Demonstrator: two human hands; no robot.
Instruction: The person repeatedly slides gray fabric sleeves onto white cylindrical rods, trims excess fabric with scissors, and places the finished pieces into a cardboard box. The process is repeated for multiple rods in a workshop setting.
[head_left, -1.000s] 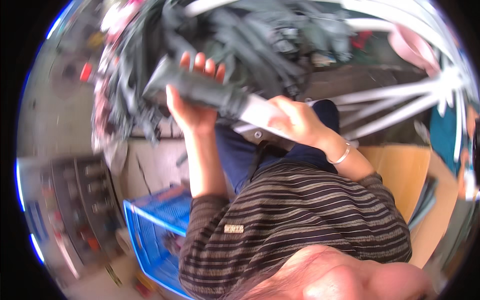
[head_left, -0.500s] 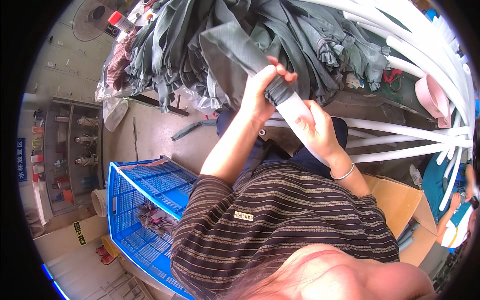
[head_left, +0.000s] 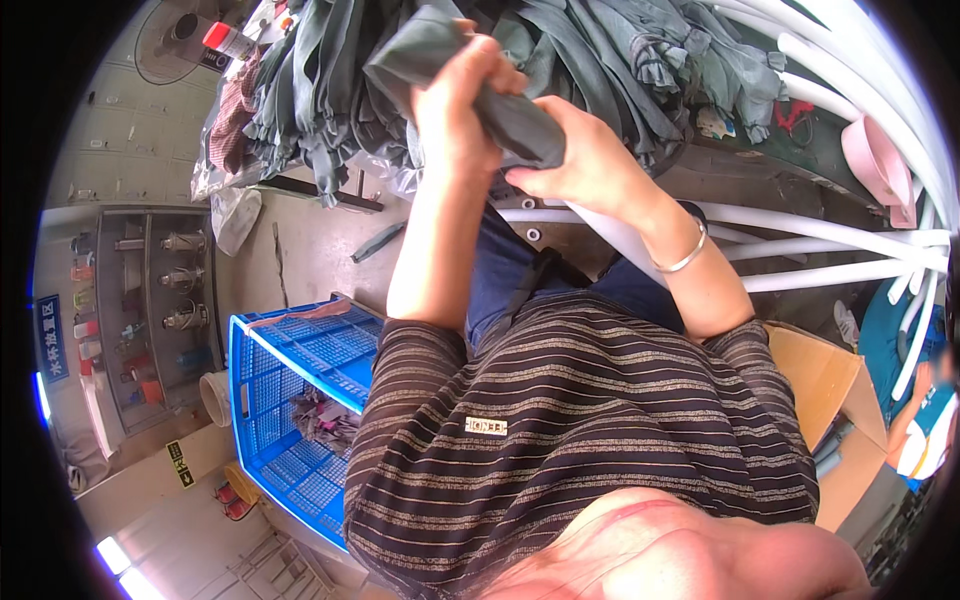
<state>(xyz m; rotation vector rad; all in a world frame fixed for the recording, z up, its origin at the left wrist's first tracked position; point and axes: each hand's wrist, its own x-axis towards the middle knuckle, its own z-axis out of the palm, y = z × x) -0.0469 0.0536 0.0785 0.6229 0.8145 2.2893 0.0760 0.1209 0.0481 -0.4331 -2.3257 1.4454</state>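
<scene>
A dark green fabric sleeve [head_left: 525,130] runs slantwise in front of me, over the upper end of a white foam tube [head_left: 612,235]. My left hand [head_left: 462,105] is closed around the sleeve, whose loose end folds over above the fist. Lower down, my right hand [head_left: 590,165] grips the sleeve's near edge and the tube just below it, thumb toward me. The tube slants down behind my right wrist, where its lower part is hidden. Just beyond both hands hangs a thick row of similar green fabric sleeves [head_left: 330,100].
A blue plastic crate [head_left: 300,340] with crumpled cloth stands at my left, an open cardboard box [head_left: 825,385] at my right. Several white tubes [head_left: 810,275] extend to the right. A pink ring-shaped strap [head_left: 875,160] hangs far right. Another person's arm [head_left: 910,415] shows at the right rim.
Both hands have moved up and left. The sleeve, bunched on the tube before, is now drawn out smooth further down it, and my right hand has shifted from bare tube to the sleeve's edge.
</scene>
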